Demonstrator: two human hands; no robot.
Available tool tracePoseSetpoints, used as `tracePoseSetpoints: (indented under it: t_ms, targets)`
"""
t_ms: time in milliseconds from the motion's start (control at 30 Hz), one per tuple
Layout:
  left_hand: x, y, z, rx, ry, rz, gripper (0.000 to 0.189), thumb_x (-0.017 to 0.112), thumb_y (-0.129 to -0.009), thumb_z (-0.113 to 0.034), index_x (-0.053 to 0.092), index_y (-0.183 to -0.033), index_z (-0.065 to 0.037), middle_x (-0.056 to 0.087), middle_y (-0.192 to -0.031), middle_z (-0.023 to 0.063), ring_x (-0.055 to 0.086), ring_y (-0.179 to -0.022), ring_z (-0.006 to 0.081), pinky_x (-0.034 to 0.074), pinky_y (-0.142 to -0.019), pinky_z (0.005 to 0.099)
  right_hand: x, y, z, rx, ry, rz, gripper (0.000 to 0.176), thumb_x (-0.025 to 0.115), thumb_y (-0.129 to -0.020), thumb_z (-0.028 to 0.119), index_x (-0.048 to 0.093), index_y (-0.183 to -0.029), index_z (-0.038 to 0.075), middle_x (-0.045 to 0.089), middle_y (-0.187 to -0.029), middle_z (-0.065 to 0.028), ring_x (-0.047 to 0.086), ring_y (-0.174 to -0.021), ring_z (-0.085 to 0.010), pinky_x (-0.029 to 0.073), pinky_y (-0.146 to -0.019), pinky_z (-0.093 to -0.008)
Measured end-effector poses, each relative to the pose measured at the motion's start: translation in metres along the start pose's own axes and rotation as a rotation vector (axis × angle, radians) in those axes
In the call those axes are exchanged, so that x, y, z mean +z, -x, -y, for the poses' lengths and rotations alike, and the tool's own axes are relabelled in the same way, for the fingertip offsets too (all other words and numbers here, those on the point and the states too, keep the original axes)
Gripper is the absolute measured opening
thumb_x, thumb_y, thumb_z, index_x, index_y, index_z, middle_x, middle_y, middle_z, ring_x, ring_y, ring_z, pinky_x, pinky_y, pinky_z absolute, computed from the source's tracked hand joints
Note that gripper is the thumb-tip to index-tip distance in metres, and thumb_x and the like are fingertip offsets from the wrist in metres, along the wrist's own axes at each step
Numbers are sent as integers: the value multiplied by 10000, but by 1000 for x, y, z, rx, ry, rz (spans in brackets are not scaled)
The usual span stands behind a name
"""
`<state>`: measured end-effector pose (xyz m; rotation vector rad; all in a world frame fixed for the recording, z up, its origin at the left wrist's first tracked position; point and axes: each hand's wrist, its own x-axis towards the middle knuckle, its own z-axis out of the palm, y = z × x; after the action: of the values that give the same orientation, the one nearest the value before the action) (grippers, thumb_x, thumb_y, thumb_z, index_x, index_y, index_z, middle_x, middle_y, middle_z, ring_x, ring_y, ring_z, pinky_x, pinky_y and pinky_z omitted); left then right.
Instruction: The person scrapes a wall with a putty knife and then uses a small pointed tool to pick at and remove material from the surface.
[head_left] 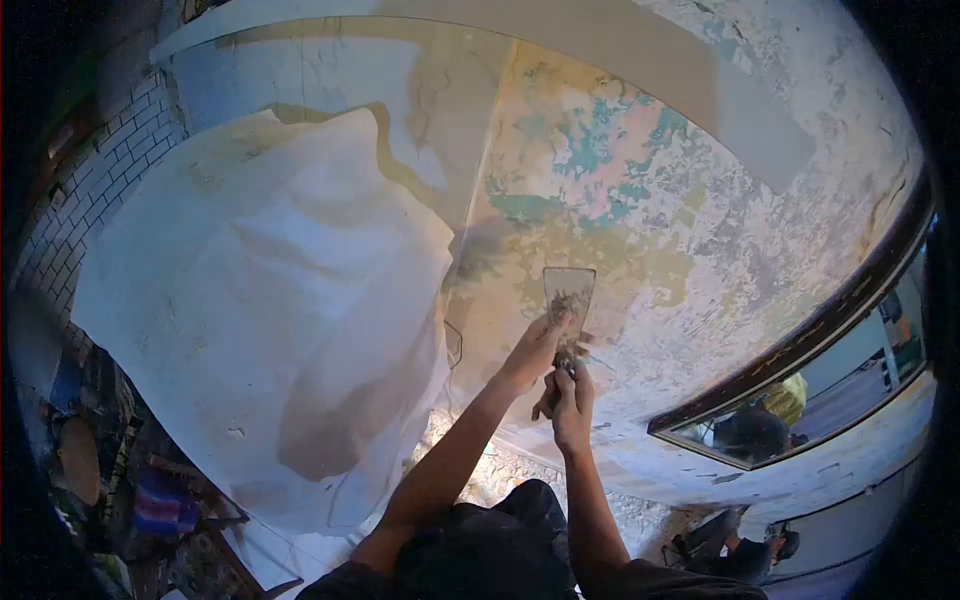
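A wide-bladed scraper (571,285) stands blade up in front of the peeling wall, with bits of grey debris on its lower blade. My right hand (570,402) is closed around its handle. At the base of the blade, my left hand (536,352) holds it from the left side; its thumb is at the front and some blurred fingertips show past the right edge. Patches of turquoise, pink and yellowish old paint cover the wall (610,160) beyond the blade.
A large white sheet (250,300) hangs on the left. A dark-framed mirror (800,405) is on the right, above a seated person (735,550). Paint flakes litter the floor (500,475). Mixed clutter (165,500) lies at lower left, beside a white tiled wall (110,150).
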<state>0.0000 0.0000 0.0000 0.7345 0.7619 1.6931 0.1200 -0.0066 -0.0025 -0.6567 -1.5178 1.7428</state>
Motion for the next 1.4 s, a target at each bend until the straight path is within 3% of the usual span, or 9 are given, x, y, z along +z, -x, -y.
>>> tracePoseSetpoints:
  t_ms: [167, 233, 333, 433, 600, 933, 1167, 1233, 1400]
  targets:
    - [-22, -20, -5, 95, 88, -71, 427, 397, -964, -382, 457, -1150, -3, 634, -948, 149, 640, -830, 224, 516, -747, 331, 9, -53, -21, -337, 405, -26, 157, 376, -958, 124, 489, -985, 18, 415, -600, 18, 361, -396, -43, 342, -374, -177]
    - [-26, -29, -17, 104, 132, -108, 427, 395, -963, -389, 455, -1112, 7, 634, -906, 155, 643, -825, 233, 524, -730, 341, 16, -72, -20, -377, 479, -32, 166, 392, -946, 107, 501, -993, -10, 475, -598, -26, 420, -418, -102, 384, -412, -241]
    - [-32, -43, -28, 200, 35, -242, 412, 418, -948, -428, 475, -1042, -31, 604, -797, 97, 634, -752, 211, 516, -678, 311, 31, -93, -12, -528, 728, -124, 200, 438, -896, 100, 510, -1037, -24, 603, -735, -253, 618, -647, -390, 461, -537, -411]
    - [-39, -61, -46, 331, -105, -355, 337, 412, -964, -367, 473, -944, -36, 598, -716, 85, 608, -614, 190, 483, -560, 295, 44, -125, -7, -787, 732, -152, 208, 434, -885, 75, 504, -1050, -31, 598, -781, -280, 623, -655, -389, 467, -543, -426]
    - [-60, -91, -65, 252, 68, -265, 331, 433, -952, -394, 470, -891, -70, 495, -633, 19, 529, -534, 140, 415, -486, 270, 62, -151, 16, -607, 730, -46, 169, 479, -851, 43, 502, -998, -39, 557, -847, -273, 591, -677, -440, 467, -564, -431]
    - [-38, -86, -103, 382, -17, -285, 343, 411, -952, -417, 472, -813, -109, 419, -592, -34, 359, -435, 72, 311, -395, 229, 69, -157, 26, -751, 731, -109, 142, 472, -873, 73, 510, -997, 14, 578, -873, -207, 593, -669, -417, 462, -559, -418]
    - [-34, -79, -76, 208, -30, -257, 368, 425, -942, -442, 472, -833, -94, 399, -603, -19, 423, -505, 83, 367, -445, 247, 57, -135, 17, -677, 748, -169, 141, 468, -866, 39, 507, -993, -7, 568, -920, -218, 594, -646, -413, 458, -542, -412]
    - [-29, -90, -87, 229, 86, -356, 381, 433, -938, -449, 465, -824, -86, 379, -590, -21, 440, -513, 96, 393, -463, 268, 64, -156, 28, -833, 786, -152, 141, 467, -860, 25, 507, -990, -14, 567, -909, -217, 587, -643, -414, 453, -537, -401]
    - [-35, -95, -74, 335, 104, -195, 331, 410, -951, -428, 464, -870, -112, 402, -607, -44, 413, -501, 68, 345, -426, 229, 62, -139, 33, -702, 755, -122, 134, 465, -874, 41, 492, -999, -1, 560, -890, -210, 599, -606, -388, 451, -516, -396]
